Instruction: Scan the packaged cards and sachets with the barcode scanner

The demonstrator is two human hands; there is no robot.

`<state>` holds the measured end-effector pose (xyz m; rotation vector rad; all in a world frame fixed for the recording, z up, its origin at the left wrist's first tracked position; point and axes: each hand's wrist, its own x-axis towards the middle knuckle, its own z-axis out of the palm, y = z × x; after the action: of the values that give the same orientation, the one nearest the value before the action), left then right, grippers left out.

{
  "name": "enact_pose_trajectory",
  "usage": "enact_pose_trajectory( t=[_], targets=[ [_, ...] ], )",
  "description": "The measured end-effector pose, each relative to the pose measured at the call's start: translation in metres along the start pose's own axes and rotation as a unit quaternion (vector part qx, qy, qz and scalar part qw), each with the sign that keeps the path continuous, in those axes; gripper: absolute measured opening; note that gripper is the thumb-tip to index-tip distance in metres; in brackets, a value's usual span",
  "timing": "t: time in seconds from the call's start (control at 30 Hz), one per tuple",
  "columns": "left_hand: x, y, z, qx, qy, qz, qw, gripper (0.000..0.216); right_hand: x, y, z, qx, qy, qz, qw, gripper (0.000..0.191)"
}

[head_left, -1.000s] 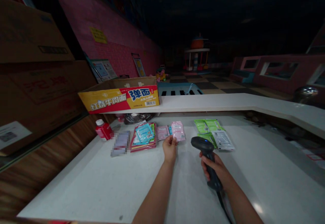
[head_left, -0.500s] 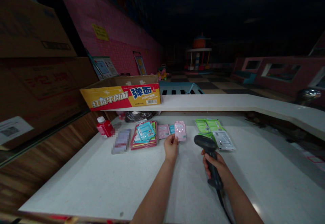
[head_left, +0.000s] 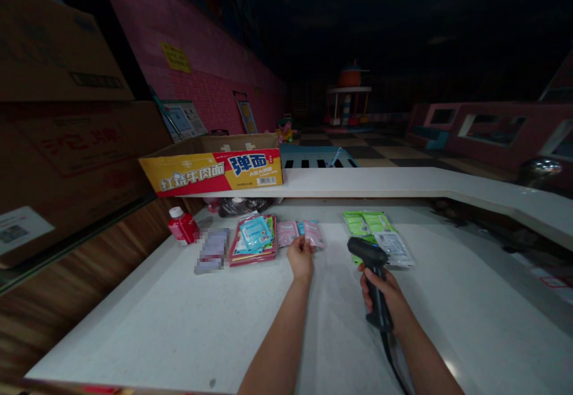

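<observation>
With our L hand (head_left: 301,259) we have the fingertips close together at the near L corner of the R-hand pink pkt (head_left: 314,235); clamped or only touching, we can't tell. The pkt extends up and R of the fingers, on or just above the counter (head_left: 179,317). Our R hand (head_left: 385,295) is wrapped round the scanner (head_left: 369,254) grip, cable (head_left: 390,356) trailing down.

Adj. items: L-hand pink pkt (head_left: 287,233) just beside; blue pkt (head_left: 301,227) between the two, partly hidden. Further L we see the pkt stack (head_left: 253,238), a blurred item (head_left: 213,250) and the red bottle (head_left: 182,228).

Obstructions: scanner head covers part of the green pkts (head_left: 379,222); silver pkt (head_left: 396,249) lies adj. Raised shelf (head_left: 367,181) w/ open carton (head_left: 215,171) stands behind.
</observation>
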<state>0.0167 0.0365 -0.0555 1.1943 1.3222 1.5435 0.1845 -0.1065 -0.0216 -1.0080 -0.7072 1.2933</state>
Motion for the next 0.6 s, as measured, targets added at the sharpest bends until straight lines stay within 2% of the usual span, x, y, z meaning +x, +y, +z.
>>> enact_pose_trajectory(
  t=[0.1, 0.17, 0.23, 0.3, 0.33, 0.4, 0.5, 0.6],
  targets=[
    [-0.002, 0.0, -0.001, -0.008, 0.021, -0.02, 1.0, 0.023, 0.001, 0.0, -0.002, -0.003, -0.012, 0.009, 1.0, 0.045],
    [-0.005, 0.003, -0.005, 0.037, 0.036, -0.011, 0.999, 0.025, 0.002, 0.0, -0.003, -0.004, -0.017, 0.01, 1.0, 0.045],
    [-0.009, 0.009, -0.012, 0.132, 0.062, 0.038, 0.989, 0.029, 0.002, 0.0, -0.003, -0.001, -0.016, 0.007, 1.0, 0.044],
    [-0.015, 0.018, -0.018, 0.247, 0.057, 0.112, 0.961, 0.031, 0.002, 0.0, -0.002, 0.004, -0.013, 0.005, 1.0, 0.043],
    [-0.018, 0.022, -0.019, 0.301, 0.03, 0.146, 0.942, 0.031, 0.001, 0.0, -0.002, 0.006, -0.012, 0.004, 1.0, 0.043],
    [-0.025, 0.029, -0.02, 0.383, -0.069, 0.198, 0.899, 0.029, 0.0, -0.001, -0.001, 0.008, -0.01, 0.004, 1.0, 0.043],
    [-0.031, 0.033, -0.015, 0.456, -0.206, 0.228, 0.835, 0.031, 0.0, -0.002, 0.0, 0.011, -0.001, 0.004, 1.0, 0.045],
    [-0.034, 0.031, -0.009, 0.501, -0.241, 0.219, 0.802, 0.038, 0.001, -0.004, -0.001, 0.021, 0.022, 0.009, 0.999, 0.048]
  ],
)
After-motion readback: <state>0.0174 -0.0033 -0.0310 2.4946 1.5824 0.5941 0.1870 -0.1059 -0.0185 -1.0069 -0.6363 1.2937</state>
